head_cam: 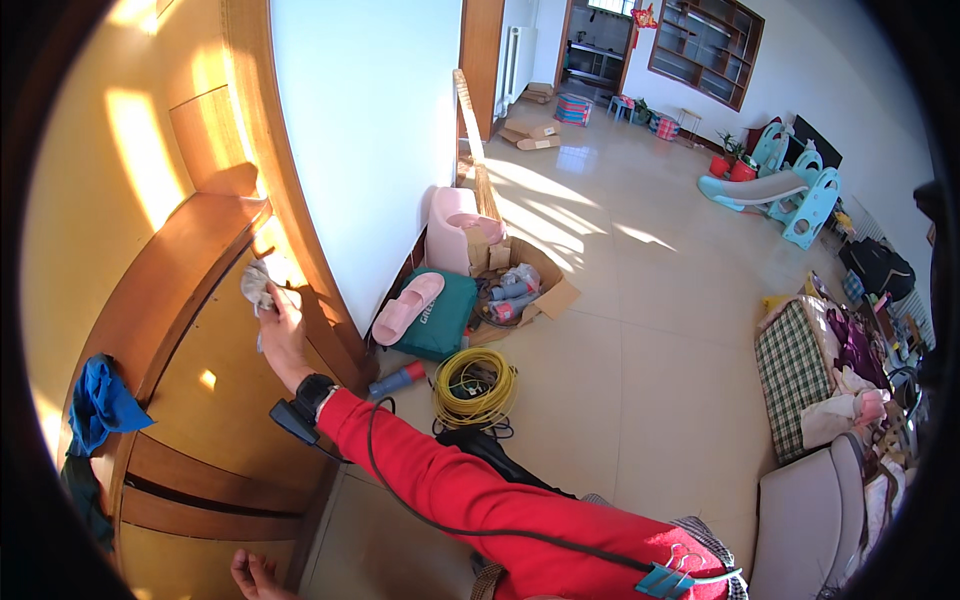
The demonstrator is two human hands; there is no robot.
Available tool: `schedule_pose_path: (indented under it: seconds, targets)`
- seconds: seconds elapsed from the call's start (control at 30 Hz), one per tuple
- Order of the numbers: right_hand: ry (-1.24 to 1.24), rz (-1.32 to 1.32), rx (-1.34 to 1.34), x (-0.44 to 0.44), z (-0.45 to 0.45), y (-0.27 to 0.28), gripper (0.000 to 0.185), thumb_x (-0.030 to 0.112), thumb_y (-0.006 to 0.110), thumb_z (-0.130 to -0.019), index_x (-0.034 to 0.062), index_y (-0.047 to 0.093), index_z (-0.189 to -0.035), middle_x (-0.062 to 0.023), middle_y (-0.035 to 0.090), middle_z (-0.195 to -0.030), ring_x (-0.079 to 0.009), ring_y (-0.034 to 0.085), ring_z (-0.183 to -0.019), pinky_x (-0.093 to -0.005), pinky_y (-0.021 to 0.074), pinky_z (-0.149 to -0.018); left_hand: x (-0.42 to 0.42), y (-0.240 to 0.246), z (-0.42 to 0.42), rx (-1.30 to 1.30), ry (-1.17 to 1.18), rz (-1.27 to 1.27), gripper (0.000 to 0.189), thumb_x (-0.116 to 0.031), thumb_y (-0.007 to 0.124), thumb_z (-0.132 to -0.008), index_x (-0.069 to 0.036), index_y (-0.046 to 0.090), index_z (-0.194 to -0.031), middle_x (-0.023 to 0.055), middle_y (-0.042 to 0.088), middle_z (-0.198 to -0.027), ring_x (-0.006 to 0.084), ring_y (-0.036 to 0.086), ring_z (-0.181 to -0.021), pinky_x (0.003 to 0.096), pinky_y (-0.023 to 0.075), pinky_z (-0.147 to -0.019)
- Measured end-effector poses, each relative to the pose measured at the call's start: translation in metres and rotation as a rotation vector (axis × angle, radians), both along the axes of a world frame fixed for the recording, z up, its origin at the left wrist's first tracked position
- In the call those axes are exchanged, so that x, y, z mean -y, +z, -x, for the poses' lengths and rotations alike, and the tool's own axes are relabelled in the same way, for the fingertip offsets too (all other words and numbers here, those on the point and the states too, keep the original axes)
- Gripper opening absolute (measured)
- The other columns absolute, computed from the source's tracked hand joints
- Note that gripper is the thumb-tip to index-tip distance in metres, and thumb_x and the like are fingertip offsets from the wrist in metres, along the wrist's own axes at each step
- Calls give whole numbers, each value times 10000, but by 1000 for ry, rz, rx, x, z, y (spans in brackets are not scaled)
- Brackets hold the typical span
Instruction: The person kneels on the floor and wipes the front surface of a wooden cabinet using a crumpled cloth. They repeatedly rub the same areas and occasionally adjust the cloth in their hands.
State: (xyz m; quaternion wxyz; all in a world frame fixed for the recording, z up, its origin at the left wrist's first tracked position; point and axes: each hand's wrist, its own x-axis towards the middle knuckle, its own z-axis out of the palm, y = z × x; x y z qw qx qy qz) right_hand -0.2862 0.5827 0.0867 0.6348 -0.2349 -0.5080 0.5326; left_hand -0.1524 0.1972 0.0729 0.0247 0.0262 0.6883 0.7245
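My right hand (285, 330), in a red sleeve, grips a crumpled greyish-white rag (256, 283). The rag is against the wooden cabinet or panelling (225, 360), just below its curved ledge (169, 262) and beside the upright door trim (289, 217). Low at the bottom left, my left hand (259, 576) is partly cut off by the frame edge. Its fingers are loosely curled near the lower panel, with nothing visible in them. A blue cloth (105, 401) hangs over the ledge at the left, above a dark green cloth (86, 491).
Coiled yellow cable (476, 384) lies on the floor beside a grey-red tube (397, 379). Behind are a green bag (450, 322) bearing a pink slipper (409, 307), an open carton (559, 296) and a pink potty chair (450, 247). A toy slide (780, 187) stands farther off.
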Motion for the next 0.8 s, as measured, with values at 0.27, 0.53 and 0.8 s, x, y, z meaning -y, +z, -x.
schedule_pose_path:
  seconds: [0.27,0.53,0.8]
  targets:
    - [-124,89,300,-15,-6,-89,281,-33,561,-909,-18,660,-1172,-224,591,-1166,-426,569,-1138,-452,461,-997,-3,-1,-1,30,7,18,206,-164,707,-985,-92,664,-1174,69,700,-1131,224,649,-1003,390,512,-883]
    - [251,448,541,-4,-3,-137,234,104,544,-961,-59,676,-1064,-302,609,-1107,-478,580,-1085,-496,480,-938,-4,-4,2,13,-18,8,199,-164,694,-992,-75,664,-1166,64,696,-1086,211,641,-975,369,511,-873]
    - [179,-251,79,69,-18,-21,338,-36,546,-911,8,591,-1243,-237,548,-1106,-450,578,-1024,-477,488,-891,5,-24,16,26,52,46,248,-145,637,-998,-102,627,-1242,-21,618,-1054,100,579,-944,289,471,-826]
